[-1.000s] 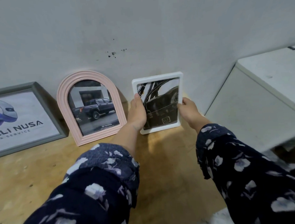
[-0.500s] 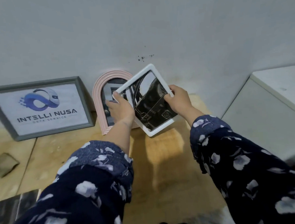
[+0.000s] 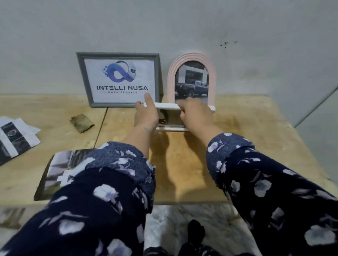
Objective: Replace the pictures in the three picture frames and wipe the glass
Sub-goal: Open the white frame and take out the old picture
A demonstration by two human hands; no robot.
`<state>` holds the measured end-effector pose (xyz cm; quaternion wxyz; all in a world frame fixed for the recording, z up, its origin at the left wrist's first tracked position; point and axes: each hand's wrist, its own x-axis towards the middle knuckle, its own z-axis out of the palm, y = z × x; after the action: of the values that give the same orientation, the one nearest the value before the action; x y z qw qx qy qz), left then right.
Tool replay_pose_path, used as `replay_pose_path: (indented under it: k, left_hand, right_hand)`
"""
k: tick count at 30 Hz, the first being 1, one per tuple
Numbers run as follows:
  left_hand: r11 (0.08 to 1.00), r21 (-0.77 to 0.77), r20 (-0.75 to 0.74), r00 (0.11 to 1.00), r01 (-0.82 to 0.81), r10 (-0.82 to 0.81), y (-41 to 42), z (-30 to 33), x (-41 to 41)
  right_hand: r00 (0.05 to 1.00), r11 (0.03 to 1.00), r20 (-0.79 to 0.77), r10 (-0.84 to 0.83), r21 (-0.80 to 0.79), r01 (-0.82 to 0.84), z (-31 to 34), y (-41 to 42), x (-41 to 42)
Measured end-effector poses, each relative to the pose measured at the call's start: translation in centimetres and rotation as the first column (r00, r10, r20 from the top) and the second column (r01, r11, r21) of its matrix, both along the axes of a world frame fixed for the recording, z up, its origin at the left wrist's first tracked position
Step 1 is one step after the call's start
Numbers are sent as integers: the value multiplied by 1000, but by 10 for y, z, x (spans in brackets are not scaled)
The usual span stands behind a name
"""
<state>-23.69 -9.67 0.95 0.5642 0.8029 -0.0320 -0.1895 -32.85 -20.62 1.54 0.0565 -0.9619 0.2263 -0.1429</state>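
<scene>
The small white frame (image 3: pixel 167 106) is tipped nearly flat above the wooden table (image 3: pixel 241 124), in front of the other two frames. My left hand (image 3: pixel 145 114) grips its left end with the forefinger stretched out. My right hand (image 3: pixel 194 114) holds its right part from above and covers most of it. A grey frame (image 3: pixel 119 78) with an "INTELLI NUSA" logo leans on the wall. Beside it on the right stands a pink arched frame (image 3: pixel 191 78) showing a dark pickup truck.
A small dark cloth (image 3: pixel 81 123) lies on the table left of my hands. Loose printed pictures (image 3: pixel 11 138) lie at the far left, and another print (image 3: pixel 59 171) sits under my left sleeve. A grey cabinet (image 3: pixel 330 109) stands at the right.
I have lifted the white frame off the wall, swung it left in front of the pink frame and tipped it from upright to nearly flat. The view has shifted left.
</scene>
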Motion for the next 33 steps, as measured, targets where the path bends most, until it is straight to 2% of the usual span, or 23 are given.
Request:
replay_pose_path:
  k: [3,9,20,24,29,33]
  left_hand:
    - [999,34,-11,1000,-17,17,24,-19,-8]
    - [996,81,24,999,41,-43,55,-52,-30]
    - [932,317,184,953,173,-240,86,-110,-45]
    - [909,382,311,904,164,-293,92,-120,-46]
    - [799,576,402,790,174,-462,97,-131,-44]
    - [687,685,330,737,243,-590,103,-138,-36]
  right_hand:
    - [998,996,30,47,-77,-45,-17,23,-12]
    - [1000,997,17,13,-74,-12,-57,55,-49]
    - [955,994,-289,65,103,-36,-114,78,-80]
    - [976,969,-215,36,244,18,-111,69,-77]
    - [991,968,-133,-30,243,62,-103,50,-43]
    - [982,962,-188,34,273,18,-99,43,-8]
